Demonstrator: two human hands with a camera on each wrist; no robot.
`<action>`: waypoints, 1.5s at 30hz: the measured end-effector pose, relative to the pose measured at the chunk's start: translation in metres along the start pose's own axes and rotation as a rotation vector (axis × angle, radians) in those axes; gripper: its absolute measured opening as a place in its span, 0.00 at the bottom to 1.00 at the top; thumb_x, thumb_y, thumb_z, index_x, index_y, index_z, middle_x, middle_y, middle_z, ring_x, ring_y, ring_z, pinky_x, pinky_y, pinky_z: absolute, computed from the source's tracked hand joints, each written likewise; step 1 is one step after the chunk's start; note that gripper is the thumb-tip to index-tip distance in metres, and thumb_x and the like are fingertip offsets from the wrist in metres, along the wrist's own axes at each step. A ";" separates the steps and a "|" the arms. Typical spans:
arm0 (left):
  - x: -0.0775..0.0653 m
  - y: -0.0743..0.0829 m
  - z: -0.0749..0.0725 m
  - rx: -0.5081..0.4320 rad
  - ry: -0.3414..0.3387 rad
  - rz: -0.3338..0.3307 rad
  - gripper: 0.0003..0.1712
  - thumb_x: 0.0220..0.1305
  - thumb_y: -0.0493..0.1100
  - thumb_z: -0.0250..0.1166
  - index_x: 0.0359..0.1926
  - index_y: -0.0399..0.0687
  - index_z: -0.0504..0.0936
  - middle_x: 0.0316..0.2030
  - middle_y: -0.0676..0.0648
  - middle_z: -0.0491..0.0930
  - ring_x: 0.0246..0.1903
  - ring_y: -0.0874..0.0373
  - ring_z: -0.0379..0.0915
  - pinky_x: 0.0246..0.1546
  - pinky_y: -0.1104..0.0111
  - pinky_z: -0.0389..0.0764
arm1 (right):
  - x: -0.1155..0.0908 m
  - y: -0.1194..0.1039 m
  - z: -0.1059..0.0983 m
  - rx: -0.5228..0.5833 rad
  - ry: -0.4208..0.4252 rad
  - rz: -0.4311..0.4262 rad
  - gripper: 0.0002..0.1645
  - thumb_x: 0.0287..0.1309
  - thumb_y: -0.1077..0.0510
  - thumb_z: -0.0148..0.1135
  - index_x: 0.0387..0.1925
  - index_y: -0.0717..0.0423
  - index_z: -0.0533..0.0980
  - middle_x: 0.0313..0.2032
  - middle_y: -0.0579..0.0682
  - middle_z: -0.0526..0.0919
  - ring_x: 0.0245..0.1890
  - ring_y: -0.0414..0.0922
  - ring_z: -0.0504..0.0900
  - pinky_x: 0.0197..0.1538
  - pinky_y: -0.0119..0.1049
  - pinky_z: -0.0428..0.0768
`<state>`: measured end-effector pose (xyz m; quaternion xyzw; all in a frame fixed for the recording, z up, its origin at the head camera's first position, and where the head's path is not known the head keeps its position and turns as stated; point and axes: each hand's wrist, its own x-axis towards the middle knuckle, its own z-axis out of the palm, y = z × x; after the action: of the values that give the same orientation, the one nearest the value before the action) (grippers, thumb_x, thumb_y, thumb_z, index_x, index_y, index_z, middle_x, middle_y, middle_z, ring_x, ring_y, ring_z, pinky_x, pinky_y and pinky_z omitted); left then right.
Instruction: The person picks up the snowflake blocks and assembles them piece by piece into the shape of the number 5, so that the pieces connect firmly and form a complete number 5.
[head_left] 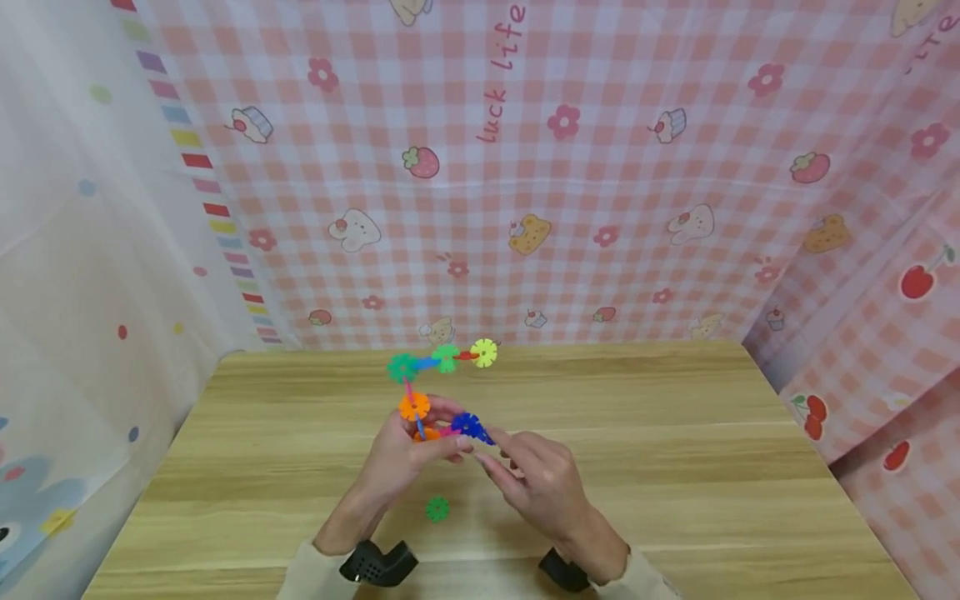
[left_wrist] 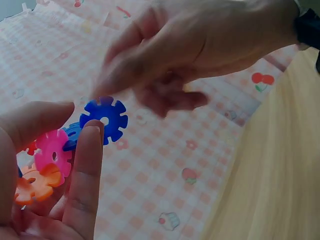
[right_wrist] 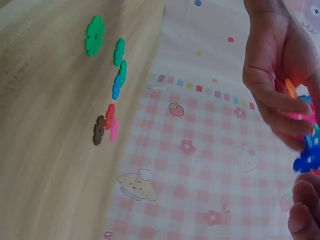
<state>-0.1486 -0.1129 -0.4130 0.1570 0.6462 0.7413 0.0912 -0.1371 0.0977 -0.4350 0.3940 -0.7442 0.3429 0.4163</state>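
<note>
Dark blue discs (head_left: 467, 424) make the near end of a plastic chain of discs (head_left: 446, 358), and in the head view I see it held up over the wooden table (head_left: 675, 467), with a yellow disc (head_left: 483, 352) at its far end. The left hand (head_left: 402, 457) has its thumb and fingers curled round the low part of the chain. The right hand (head_left: 546, 477) is by the dark blue end — its thumb and pointing finger reach there, but I can't tell if they pinch it. One loose green disc (head_left: 437, 509) lies on the table between the arms. From the left wrist, I see a pink disc (left_wrist: 44, 150) and an orange disc (left_wrist: 42, 190) tucked in the left hand, and one left fingertip lies on the end disc (left_wrist: 117, 121). The right hand is blurry there, close to that disc's top edge. From the right wrist, I see more loose pieces on the table, like a brown disc (right_wrist: 99, 130) and a red disc (right_wrist: 110, 115); the right fingers are just beside the dark blue end. I think joining is the step in hand — fitting the end disc on. To me, the next move calls for a steady left hand and a gentle, straight push, slot into slot, so nothing pops off.
</note>
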 end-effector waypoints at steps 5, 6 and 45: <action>0.000 0.003 -0.008 -0.004 0.080 0.031 0.23 0.60 0.31 0.70 0.54 0.29 0.73 0.37 0.49 0.84 0.33 0.54 0.85 0.33 0.64 0.87 | -0.011 0.019 0.000 0.226 -0.033 0.259 0.23 0.63 0.55 0.67 0.55 0.65 0.77 0.23 0.46 0.81 0.18 0.36 0.74 0.23 0.23 0.76; 0.000 0.005 -0.010 -0.004 0.090 0.037 0.22 0.60 0.31 0.69 0.54 0.30 0.73 0.36 0.49 0.84 0.33 0.55 0.85 0.33 0.65 0.87 | -0.013 0.024 0.000 0.260 -0.065 0.349 0.22 0.62 0.57 0.68 0.55 0.62 0.77 0.24 0.45 0.81 0.20 0.35 0.75 0.23 0.24 0.77; 0.002 0.012 -0.018 -0.057 0.140 0.017 0.26 0.64 0.28 0.63 0.61 0.31 0.65 0.36 0.53 0.87 0.32 0.57 0.85 0.34 0.66 0.87 | -0.021 0.060 0.103 0.148 -0.681 0.840 0.13 0.47 0.61 0.76 0.31 0.52 0.76 0.23 0.42 0.75 0.27 0.40 0.72 0.39 0.38 0.69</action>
<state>-0.1562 -0.1309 -0.4032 0.1077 0.6284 0.7692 0.0442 -0.2179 0.0454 -0.5079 0.1797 -0.9042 0.3842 -0.0502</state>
